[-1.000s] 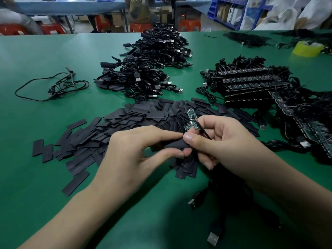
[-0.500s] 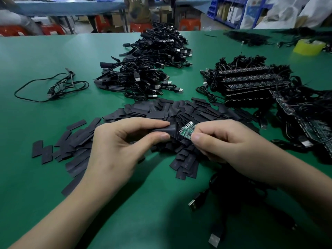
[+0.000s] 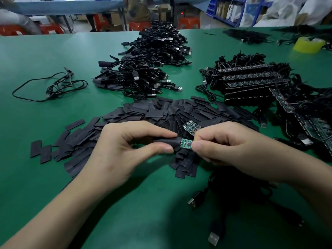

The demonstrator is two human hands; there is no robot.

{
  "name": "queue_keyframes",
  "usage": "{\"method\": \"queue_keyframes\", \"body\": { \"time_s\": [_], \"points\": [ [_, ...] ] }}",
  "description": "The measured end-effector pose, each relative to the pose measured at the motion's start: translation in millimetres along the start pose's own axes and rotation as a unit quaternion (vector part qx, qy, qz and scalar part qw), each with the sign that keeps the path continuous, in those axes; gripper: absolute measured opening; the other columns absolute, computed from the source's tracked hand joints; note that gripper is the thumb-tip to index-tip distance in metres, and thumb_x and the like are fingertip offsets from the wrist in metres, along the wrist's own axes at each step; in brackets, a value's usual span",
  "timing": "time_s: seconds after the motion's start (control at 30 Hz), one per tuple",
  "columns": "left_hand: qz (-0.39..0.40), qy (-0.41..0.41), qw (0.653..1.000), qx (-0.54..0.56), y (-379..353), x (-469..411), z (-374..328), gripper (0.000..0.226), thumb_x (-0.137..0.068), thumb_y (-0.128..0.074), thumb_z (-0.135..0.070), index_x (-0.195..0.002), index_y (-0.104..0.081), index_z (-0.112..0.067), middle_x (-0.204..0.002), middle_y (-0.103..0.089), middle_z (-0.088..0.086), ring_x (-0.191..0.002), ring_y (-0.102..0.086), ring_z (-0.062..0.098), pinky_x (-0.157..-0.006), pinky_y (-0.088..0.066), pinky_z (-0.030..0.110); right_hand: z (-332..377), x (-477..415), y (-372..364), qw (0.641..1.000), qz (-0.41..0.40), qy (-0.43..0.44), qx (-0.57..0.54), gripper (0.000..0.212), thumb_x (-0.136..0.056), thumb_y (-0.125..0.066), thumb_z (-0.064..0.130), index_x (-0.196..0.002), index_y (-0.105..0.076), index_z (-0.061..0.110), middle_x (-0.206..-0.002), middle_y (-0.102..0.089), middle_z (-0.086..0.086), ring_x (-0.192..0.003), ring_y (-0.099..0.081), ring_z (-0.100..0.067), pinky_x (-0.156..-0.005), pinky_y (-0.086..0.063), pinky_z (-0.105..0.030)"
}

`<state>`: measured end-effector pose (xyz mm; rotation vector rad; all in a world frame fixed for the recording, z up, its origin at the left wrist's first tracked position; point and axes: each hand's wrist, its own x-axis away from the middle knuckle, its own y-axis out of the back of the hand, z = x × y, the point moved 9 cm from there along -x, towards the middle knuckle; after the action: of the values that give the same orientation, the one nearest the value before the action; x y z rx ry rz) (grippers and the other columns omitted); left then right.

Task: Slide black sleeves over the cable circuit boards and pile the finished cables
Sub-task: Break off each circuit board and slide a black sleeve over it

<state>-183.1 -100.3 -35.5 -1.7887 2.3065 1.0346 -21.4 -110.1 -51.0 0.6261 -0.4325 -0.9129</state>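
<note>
Green table (image 3: 45, 56). The landmark is the spread of loose black sleeves (image 3: 158, 112) at mid-table.

Both hands are just above the near edge of that spread. The left hand (image 3: 125, 150) has its thumb and forefinger closed narrow, pinching one black sleeve (image 3: 168, 141), which lies level with its open end to the right. The other fingers are curled under.

The right hand (image 3: 230, 146) pinches a small green circuit board (image 3: 186, 142) between thumb and forefinger. The board's left end meets the sleeve mouth; how far it is in cannot be told. A second board (image 3: 190, 127) sticks up from the same fingers, just above the first.

Beyond the spread is a large heap of finished cables (image 3: 149, 69). To the right of the spread are rows of unsleeved boards with cables (image 3: 251, 81). To the left of it, well apart, lies a loose cable (image 3: 53, 87). On the near side, under the right wrist, are dark cables with USB plugs (image 3: 193, 203). A yellow tape roll (image 3: 309, 44) sits far off to the right.
</note>
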Motion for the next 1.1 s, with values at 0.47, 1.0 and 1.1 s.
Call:
{"method": "queue_keyframes", "body": {
  "time_s": [0.47, 1.0, 1.1],
  "points": [
    [0.002, -0.054, 0.993, -0.109, -2, 3, -13, 0.025, -0.08, -0.076, -0.036, -0.103, -0.078, -0.03, -0.093, -0.076, -0.016, -0.087, -0.071, 0.001, -0.08, -0.053, 0.019, -2, 0, -2, 1.0, 0.009, -0.003, 0.029, 0.042, -0.095, -0.048, 0.054, -0.074, -0.054, 0.019, -0.058, -0.041, 0.006, -0.053, -0.036, -0.009, -0.05, -0.032, -0.034],
    [0.019, -0.111, 0.985, -0.131, -9, 5, -28, 0.024, -0.082, -0.077, -0.031, -0.103, -0.079, -0.02, -0.09, -0.074, -0.013, -0.084, -0.067, -0.001, -0.077, -0.047, 0.012, 2, 0, -4, 0.999, -0.001, 0.006, 0.035, 0.036, -0.094, -0.048, 0.054, -0.074, -0.062, 0.027, -0.062, -0.05, -0.007, -0.057, -0.045, -0.026, -0.056, -0.037, -0.044],
    [0.028, -0.119, 0.985, -0.123, -14, 7, -29, 0.024, -0.083, -0.077, -0.029, -0.104, -0.079, -0.017, -0.091, -0.074, -0.011, -0.084, -0.067, -0.001, -0.077, -0.049, 0.015, 4, 0, -6, 0.999, -0.01, 0.027, 0.042, 0.033, -0.099, -0.055, 0.046, -0.072, -0.064, 0.028, -0.059, -0.052, 0.001, -0.053, -0.045, -0.016, -0.051, -0.035, -0.03]
  ]
}}
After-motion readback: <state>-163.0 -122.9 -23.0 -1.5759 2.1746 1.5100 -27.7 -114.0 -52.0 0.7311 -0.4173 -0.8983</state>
